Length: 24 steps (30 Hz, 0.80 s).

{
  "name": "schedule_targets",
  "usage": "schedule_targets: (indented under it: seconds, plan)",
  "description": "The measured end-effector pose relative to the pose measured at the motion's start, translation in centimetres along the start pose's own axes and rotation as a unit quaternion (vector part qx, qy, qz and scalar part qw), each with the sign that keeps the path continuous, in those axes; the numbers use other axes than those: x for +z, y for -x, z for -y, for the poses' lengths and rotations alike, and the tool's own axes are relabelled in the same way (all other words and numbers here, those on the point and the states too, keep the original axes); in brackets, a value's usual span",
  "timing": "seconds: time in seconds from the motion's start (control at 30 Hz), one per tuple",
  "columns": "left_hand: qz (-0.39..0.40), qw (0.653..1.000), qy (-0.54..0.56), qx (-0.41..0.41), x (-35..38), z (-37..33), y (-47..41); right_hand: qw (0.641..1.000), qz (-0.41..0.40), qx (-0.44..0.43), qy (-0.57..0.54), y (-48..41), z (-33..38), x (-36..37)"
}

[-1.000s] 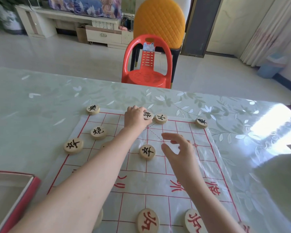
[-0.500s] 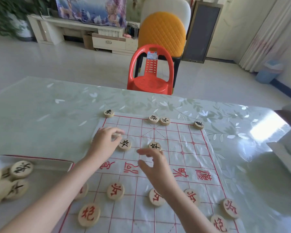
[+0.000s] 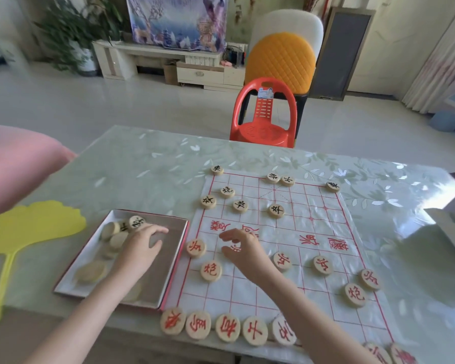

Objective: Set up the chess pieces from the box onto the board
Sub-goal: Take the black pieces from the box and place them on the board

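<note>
Eight black-lettered pieces (image 3: 276, 210) are sitting on the far half of the board (image 3: 326, 222), four along its far edge and four a little nearer. At least thirteen red-lettered pieces (image 3: 211, 270) are lying on the near half, seven of them lining the near edge, and one more is showing only partly beneath the right hand (image 3: 243, 248). That hand is hovering over the middle of the board with its fingers loosely bent and gripping nothing. The left hand (image 3: 139, 248) is reaching into the box (image 3: 168, 258) just left of the board, fingers spread and relaxed, holding nothing that shows. Several pale pieces are lying in the box, too blurred to count. One yellow fan (image 3: 29, 227) is lying on the glossy, leaf-patterned tabletop (image 3: 142, 174) left of the box. Beyond the tabletop, one red plastic chair (image 3: 264, 114) is standing in front of one orange padded chair (image 3: 281, 59), with a low cabinet (image 3: 168, 56) and a potted plant (image 3: 74, 30) along the far wall.
</note>
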<state>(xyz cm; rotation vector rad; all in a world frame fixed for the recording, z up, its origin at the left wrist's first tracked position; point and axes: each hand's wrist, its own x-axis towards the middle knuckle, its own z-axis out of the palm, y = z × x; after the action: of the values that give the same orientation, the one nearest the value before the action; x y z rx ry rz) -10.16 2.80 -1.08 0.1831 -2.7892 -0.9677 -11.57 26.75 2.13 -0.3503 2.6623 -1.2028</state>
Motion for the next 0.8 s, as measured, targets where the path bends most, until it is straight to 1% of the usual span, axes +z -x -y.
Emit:
schedule_targets:
  seconds: [0.07, 0.2, 0.27, 0.33, 0.43, 0.5, 0.57, 0.63, 0.7, 0.8]
  plan:
    - [-0.01, 0.999, -0.037, -0.019, -1.0, 2.3, 0.6, 1.0, 0.008, -0.003, -0.001, 0.4, 0.8, 0.7]
    - [0.041, 0.989, -0.145, -0.005, -1.4, 5.0, 0.7, 1.0, 0.024, -0.016, 0.004, 1.2, 1.9, 2.1]
    - [0.046, 0.978, -0.204, 0.001, -1.2, 5.2, 0.3, 0.999, 0.033, -0.022, 0.011, 1.3, 2.2, 2.8]
    - [0.028, 0.97, -0.24, 0.016, -1.0, 5.6, -0.2, 0.999, 0.044, -0.021, 0.023, 1.3, 2.2, 3.5]
    - [-0.024, 0.966, -0.256, 0.035, -0.4, 6.6, -0.7, 0.998, 0.05, -0.022, 0.031, 1.0, 2.2, 4.4]
    - [-0.061, 0.968, -0.237, 0.047, -0.1, 6.6, -0.4, 0.998, 0.055, -0.028, 0.033, 0.7, 2.4, 4.9]
    - [-0.07, 0.974, -0.205, 0.061, 0.4, 6.3, 0.2, 0.997, 0.053, -0.039, 0.029, 0.0, 2.6, 5.5]
    - [-0.036, 0.982, -0.171, 0.074, 0.7, 6.0, 1.1, 0.997, 0.05, -0.046, 0.021, -1.0, 3.1, 6.2]
    - [-0.004, 0.989, -0.134, 0.069, 0.7, 5.7, 1.9, 0.997, 0.054, -0.05, 0.016, -2.5, 3.9, 7.1]
    - [0.033, 0.999, -0.037, -0.007, 0.5, 5.2, 2.2, 0.997, 0.061, -0.056, 0.005, -4.9, 5.4, 8.7]
